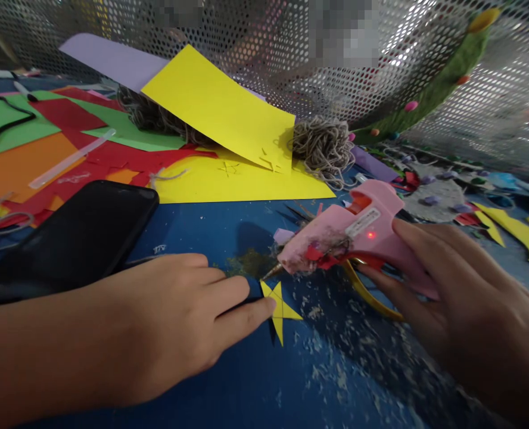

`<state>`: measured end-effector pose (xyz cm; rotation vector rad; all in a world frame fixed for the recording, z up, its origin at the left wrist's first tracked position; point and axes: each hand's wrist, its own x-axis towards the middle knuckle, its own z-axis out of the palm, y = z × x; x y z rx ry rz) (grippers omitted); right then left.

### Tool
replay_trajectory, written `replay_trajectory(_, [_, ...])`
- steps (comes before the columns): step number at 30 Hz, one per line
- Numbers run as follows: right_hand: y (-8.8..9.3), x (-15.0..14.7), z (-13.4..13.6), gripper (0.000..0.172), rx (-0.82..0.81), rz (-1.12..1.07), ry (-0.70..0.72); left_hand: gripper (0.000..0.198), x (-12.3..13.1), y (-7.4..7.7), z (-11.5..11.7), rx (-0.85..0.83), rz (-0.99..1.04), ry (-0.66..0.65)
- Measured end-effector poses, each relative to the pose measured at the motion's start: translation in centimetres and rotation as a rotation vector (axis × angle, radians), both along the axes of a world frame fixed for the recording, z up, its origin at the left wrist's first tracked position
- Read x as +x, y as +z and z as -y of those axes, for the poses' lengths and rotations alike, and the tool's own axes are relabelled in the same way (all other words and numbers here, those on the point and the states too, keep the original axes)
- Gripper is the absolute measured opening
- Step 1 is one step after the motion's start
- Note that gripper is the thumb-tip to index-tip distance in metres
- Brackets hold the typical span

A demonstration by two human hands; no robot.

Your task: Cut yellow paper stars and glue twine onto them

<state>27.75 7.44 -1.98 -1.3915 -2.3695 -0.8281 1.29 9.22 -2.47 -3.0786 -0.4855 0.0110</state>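
A small yellow paper star (281, 311) with pencil lines on it is at the middle of the blue table. My left hand (188, 322) is closed, one fingertip on the star's left side; its thumb is hidden. My right hand (474, 310) is wrapped round the handle of a pink hot glue gun (380, 205) with a lit red light. Grey fluff and red scraps cling to the gun's front. Its metal nozzle points down left at the star's upper left point, touching or nearly so. Behind the gun lies a yellow ring-shaped thing (365, 289), partly hidden.
A black phone (77, 232) lies left of my left hand. Yellow sheets (220, 107), a lilac sheet (112, 59), coloured scraps and grey yarn (322, 149) are behind. A perforated metal screen (264, 59) stands at the back; a green decorated strip (438, 89) leans there.
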Motion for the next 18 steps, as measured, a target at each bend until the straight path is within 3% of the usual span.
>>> replay_trajectory(18, [0.39,0.21,0.29,0.036,0.047,0.033,-0.015,0.047,0.03,0.03,-0.11,0.02,0.006,0.001])
